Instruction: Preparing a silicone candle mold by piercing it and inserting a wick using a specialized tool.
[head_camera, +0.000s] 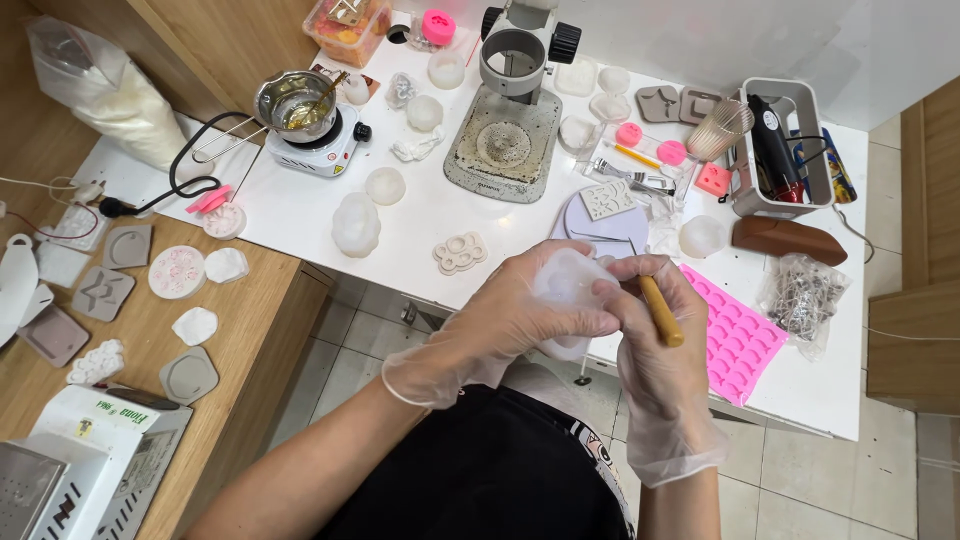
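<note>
Translucent mould (562, 280) gripped in gloved left hand (520, 310), wooden-handled tool (661, 312) in right hand (655, 330).

clear bag of white powder (105, 90) top left, white box with green label (105, 440) bottom left, clear bag of wicks (805, 295) right

Both hands wear thin, clear disposable gloves: the left hand (515, 315) and the right hand (650, 340) show through the filmy plastic, which wrinkles over the knuckles and fingers. Each glove ends in a loose, rolled cuff at the wrist, the left one flaring wide. Above the cuffs the forearms are bare, with no sleeves. The torso is covered by a black garment with a small white-and-black printed patch at its right edge
</note>
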